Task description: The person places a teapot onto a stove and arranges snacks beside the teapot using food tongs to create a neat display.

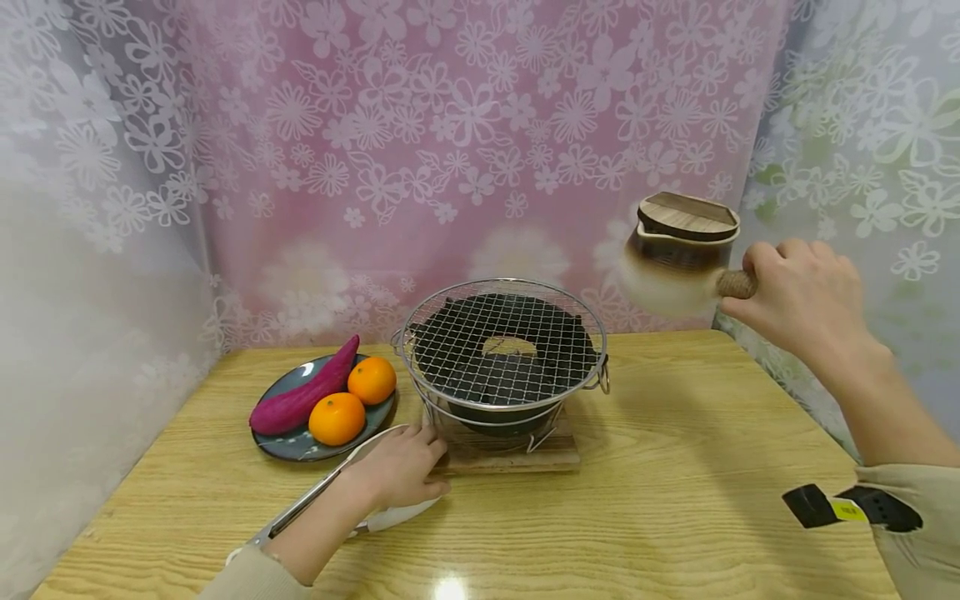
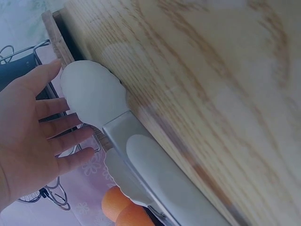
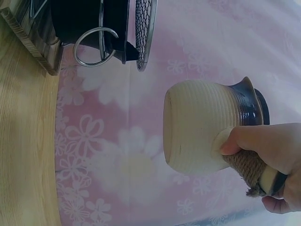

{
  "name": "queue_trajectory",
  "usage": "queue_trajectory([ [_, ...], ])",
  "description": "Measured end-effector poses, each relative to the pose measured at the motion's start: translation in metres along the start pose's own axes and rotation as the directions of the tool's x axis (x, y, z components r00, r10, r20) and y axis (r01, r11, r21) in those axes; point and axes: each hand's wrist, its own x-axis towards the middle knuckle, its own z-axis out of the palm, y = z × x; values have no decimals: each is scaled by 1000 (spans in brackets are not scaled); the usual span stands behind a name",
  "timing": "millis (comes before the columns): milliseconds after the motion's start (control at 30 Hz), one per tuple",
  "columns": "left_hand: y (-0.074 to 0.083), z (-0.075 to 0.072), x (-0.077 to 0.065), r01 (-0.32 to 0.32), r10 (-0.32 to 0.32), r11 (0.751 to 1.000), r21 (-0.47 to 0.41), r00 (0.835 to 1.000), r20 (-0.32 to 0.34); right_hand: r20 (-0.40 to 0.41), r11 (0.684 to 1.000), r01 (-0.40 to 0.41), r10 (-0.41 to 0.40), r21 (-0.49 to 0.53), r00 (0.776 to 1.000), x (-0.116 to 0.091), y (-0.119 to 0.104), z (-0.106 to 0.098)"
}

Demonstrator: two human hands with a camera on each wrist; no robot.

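Observation:
My right hand (image 1: pixel 806 292) grips the rope-wrapped side handle of a ceramic teapot (image 1: pixel 675 267), cream below and brown at the rim, with a wooden lid (image 1: pixel 690 215) on top. It hangs above the table, right of the grill, nearly upright. In the right wrist view the thumb lies along the rope-bound handle (image 3: pixel 247 167). My left hand (image 1: pixel 401 467) is low at the front left of the grill, its fingers extended. Beside it lie white-tipped metal tongs (image 2: pixel 136 146), their heads spread and partly hidden by that hand in the head view.
A round charcoal grill (image 1: pixel 465 383) with a wire mesh top stands on a wooden base (image 1: pixel 517 458) at the middle. Left of it, a dark plate (image 1: pixel 300 448) bears a purple sweet potato (image 1: pixel 307 400) and two oranges (image 1: pixel 337 419). Floral curtains (image 1: pixel 480 167) hang behind the table.

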Motion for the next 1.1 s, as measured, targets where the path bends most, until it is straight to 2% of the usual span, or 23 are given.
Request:
queue_trajectory([
  [233,1,0,0,7,-7,1000,3,1000,6,-15,1000,12,-12,5,1000,2,-3,-2],
  [833,1,-1,0,5,-5,1000,7,1000,12,25,1000,8,-8,15,1000,8,-15,-8],
  [1100,2,-1,0,6,-6,1000,12,1000,6,18,1000,21,-21,17,1000,9,-20,-8],
])
